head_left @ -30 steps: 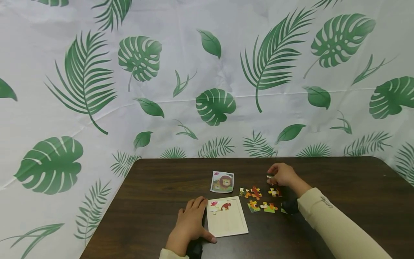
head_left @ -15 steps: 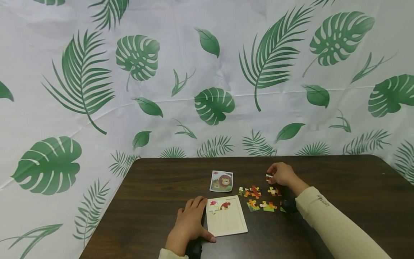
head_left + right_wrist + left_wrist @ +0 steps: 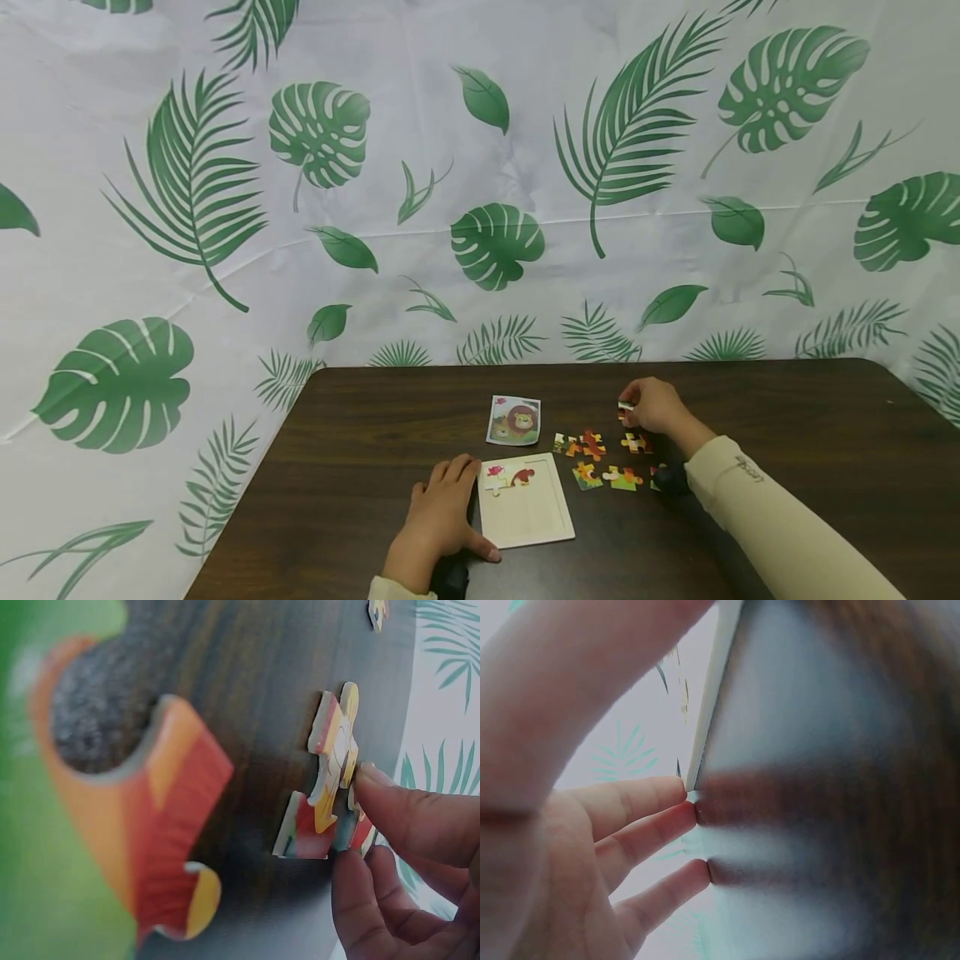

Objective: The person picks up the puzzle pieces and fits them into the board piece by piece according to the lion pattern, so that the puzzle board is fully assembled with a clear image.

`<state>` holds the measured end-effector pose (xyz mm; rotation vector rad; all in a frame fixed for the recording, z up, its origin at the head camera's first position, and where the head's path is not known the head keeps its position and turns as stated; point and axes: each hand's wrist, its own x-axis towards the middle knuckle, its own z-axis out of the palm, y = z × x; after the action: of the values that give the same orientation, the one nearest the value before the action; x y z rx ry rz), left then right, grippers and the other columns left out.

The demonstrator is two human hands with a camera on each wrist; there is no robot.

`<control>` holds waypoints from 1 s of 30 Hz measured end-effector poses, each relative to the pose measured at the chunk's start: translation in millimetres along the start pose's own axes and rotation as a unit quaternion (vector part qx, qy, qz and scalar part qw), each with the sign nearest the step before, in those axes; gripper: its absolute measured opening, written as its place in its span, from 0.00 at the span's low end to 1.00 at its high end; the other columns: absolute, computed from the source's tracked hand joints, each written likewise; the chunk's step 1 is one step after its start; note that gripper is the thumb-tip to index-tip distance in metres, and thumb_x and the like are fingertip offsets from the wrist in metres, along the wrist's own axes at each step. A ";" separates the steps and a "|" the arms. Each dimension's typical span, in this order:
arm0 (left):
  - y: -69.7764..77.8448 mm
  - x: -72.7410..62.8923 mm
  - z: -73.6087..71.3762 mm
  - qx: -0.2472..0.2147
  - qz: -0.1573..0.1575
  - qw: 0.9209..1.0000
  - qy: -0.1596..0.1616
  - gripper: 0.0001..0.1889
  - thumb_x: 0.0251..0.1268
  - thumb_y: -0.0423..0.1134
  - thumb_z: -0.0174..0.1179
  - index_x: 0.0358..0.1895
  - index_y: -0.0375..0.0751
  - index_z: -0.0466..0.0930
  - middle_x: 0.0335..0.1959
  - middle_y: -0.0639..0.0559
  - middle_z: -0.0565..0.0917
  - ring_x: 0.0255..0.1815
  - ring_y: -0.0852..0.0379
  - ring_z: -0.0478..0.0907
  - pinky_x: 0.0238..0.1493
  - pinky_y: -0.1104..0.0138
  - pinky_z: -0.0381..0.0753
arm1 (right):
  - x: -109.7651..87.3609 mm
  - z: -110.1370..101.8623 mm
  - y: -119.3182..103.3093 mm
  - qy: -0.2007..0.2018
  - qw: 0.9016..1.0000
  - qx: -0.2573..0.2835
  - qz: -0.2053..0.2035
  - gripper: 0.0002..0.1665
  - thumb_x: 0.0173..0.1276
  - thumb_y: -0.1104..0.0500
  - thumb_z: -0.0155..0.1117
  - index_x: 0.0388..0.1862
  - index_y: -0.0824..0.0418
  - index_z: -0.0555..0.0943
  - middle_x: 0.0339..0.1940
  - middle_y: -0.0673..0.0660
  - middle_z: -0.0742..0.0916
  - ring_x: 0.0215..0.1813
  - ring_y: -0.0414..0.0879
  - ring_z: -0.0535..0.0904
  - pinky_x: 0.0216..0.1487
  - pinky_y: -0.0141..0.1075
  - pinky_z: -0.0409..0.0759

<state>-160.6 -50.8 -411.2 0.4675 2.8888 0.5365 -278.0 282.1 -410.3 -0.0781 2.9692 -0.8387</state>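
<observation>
My left hand point(image 3: 442, 512) lies at the left side of a square wooden puzzle board point(image 3: 525, 521), fingers spread. In the left wrist view its fingertips point(image 3: 676, 793) are right at the board's edge point(image 3: 712, 690). Two placed pieces show in the board's upper left, one with a pink figure point(image 3: 496, 472) and one with a brown-red shape point(image 3: 523, 477). Farther right, my right hand point(image 3: 656, 406) pinches a puzzle piece point(image 3: 624, 410) between thumb and fingers. The right wrist view shows this red-edged piece point(image 3: 361, 829) partly hidden by the fingers, close behind a yellow-and-red piece point(image 3: 330, 765).
Several loose puzzle pieces point(image 3: 592, 445) lie on the dark wooden table point(image 3: 360, 433) between board and right hand, with another row point(image 3: 622, 479) nearer. A lion picture card point(image 3: 514, 421) lies behind the board. A leaf-print cloth point(image 3: 420, 275) hangs behind the table.
The head view shifts very slightly. Both hands stay almost where they were, the left at the board and the right still pinching the puzzle piece.
</observation>
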 end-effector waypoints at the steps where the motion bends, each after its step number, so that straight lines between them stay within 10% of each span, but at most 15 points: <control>1: 0.0 -0.1 -0.2 -0.001 0.000 1.000 0.000 0.61 0.19 0.63 0.75 0.67 0.39 0.61 0.65 0.43 0.62 0.64 0.39 0.57 0.52 0.35 0.57 | -0.5 0.3 -0.6 0.003 1.000 0.001 -0.002 0.16 0.47 0.68 0.72 0.37 0.68 0.79 0.34 0.61 0.80 0.37 0.54 0.74 0.38 0.47 0.73; 30: -2.3 -0.2 3.1 -0.002 0.002 1.000 0.011 0.61 0.18 0.63 0.76 0.66 0.40 0.63 0.64 0.44 0.64 0.63 0.40 0.58 0.51 0.35 0.58 | -21.1 8.3 -26.0 0.087 0.989 0.064 -0.105 0.08 0.57 0.71 0.64 0.36 0.64 0.80 0.30 0.57 0.83 0.27 0.47 0.76 0.26 0.39 0.73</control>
<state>-160.3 -51.8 -414.9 0.4705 2.9073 0.5505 -255.6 257.1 -403.0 -0.3348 3.0977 -1.1122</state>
